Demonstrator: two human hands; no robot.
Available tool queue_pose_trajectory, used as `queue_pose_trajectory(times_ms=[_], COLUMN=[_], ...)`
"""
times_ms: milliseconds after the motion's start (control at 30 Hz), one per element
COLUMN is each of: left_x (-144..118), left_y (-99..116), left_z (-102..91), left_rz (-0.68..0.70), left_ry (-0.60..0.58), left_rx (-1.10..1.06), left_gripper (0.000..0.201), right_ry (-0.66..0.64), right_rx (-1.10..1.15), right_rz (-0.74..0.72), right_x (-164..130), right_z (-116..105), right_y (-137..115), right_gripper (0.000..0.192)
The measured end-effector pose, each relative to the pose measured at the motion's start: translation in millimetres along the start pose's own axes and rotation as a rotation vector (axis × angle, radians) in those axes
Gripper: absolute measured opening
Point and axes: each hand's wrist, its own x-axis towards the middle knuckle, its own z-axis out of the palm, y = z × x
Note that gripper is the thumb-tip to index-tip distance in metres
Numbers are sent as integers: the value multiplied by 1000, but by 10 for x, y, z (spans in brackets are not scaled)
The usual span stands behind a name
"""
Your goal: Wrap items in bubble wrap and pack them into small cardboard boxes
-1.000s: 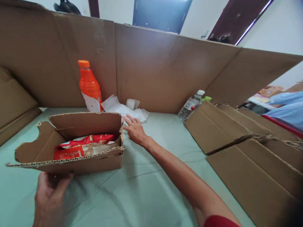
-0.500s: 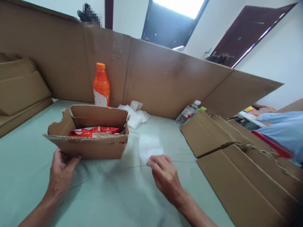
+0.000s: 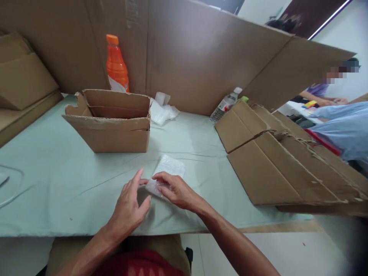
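My right hand is curled over a folded piece of clear bubble wrap, its thumb and forefinger bent across the near part. Whether the other fingers reach under the wrap is hidden. My left hand is just left of it, open, thumb and fingers spread with nothing between them; its fingertips come close to the wrap's left edge. Beyond both hands stands an open-topped cardboard box with torn, uneven rims. From this angle its contents are out of sight.
An orange bottle stands behind the box. More crumpled white wrap lies beside it. A clear plastic bottle leans near folded cardboard on the right. Cardboard stacks stand left, a cardboard wall behind. People are at far right.
My left hand has let go of the box, which now rests on the table, and moved right. The bubble wrap has come nearer to it with my right hand. The view has tilted down.
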Motion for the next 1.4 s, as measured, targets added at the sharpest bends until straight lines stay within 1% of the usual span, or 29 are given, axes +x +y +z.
queue_pose_trajectory(times_ms=[33, 67, 200, 233, 267, 333, 367, 433, 500, 533, 600, 667, 700, 733, 767, 800, 867, 900, 933, 967, 1033, 1067, 1100, 1167, 1200, 1233, 1300, 1367, 1400], left_x=[35, 85, 300, 339, 368, 398, 396, 352, 256, 192, 61, -31, -48, -43, -16, 28, 145, 202, 248, 278, 273, 241, 195, 89, 42, 6, -27, -20, -13], left_y=[-5, -14, -25, -23, -22, -27, -33, -44, -42, -34, -7, 22, 31, 34, 30, 20, -10, -25, -37, -45, -43, -35, -21, 16, 40, 65, 117, 162, 179], left_z=[46, 78, 123, 134, 149, 187, 204, 214, 170, 130, 34, -40, -54, -51, -30, 4, 95, 140, 177, 205, 225, 218, 202, 159, 136, 117, 88, 75, 73], left_rz=[-22, -34, -52, -56, -58, -46, -29, 38, 159, 230, 349, 376, 355, 322, 287, 254, 205, 184, 162, 136, 50, -19, -104, -286, -361, -416, -462, -445, -422], left_ry=[-33, -65, -169, -191, -213, -241, -231, -152, -64, -45, -80, -144, -164, -174, -179, -178, -169, -160, -146, -127, -86, -60, -32, -3, -17, -46, -123, -150, -143], left_rx=[18, 43, 165, 190, 210, 238, 248, 260, 244, 225, 171, 110, 86, 69, 60, 61, 87, 105, 118, 115, 38, -37, -135, -382, -513, -633, -790, -804, -772], left_gripper=[64, 61, 54, 54, 53, 51, 48, 42, 40, 40, 42, 42, 41, 41, 40, 39, 38, 38, 36, 34, 32, 35, 42, 62, 72, 80, 88, 85, 82], right_ry=[26, 84, 471, 511, 502, 402, 345, 286, 281, 276, 224, 127, 86, 78, 116, 196, 379, 430, 434, 399, 335, 347, 391, 512, 546, 541, 451, 359, 343], right_rx=[-9, -47, -364, -434, -490, -582, -617, -632, -553, -485, -327, -180, -126, -100, -113, -166, -354, -453, -533, -587, -619, -596, -542, -347, -222, -97, 94, 157, 158], right_rz=[10, 2, -147, -189, -222, -243, -234, -189, -131, -104, -36, 35, 65, 86, 91, 79, 19, -20, -55, -80, -96, -92, -81, -41, -9, 24, 81, 91, 90], right_x=[-25, -73, -411, -495, -563, -631, -632, -595, -554, -547, -569, -630, -667, -705, -741, -773, -820, -831, -833, -824, -774, -739, -699, -624, -593, -571, -553, -570, -588], right_z=[14, 31, 113, 140, 170, 235, 265, 302, 302, 289, 248, 212, 202, 200, 206, 218, 254, 273, 292, 309, 338, 352, 366, 397, 413, 429, 443, 416, 384], right_y=[24, 45, 51, 42, 38, 59, 85, 152, 197, 200, 167, 104, 70, 39, 10, -15, -52, -61, -60, -47, 10, 48, 84, 122, 118, 97, 29, -33, -50], right_gripper=[40, 37, 22, 20, 20, 24, 27, 26, 23, 23, 25, 27, 28, 27, 26, 25, 23, 23, 25, 28, 31, 30, 27, 23, 21, 21, 21, 20, 23])
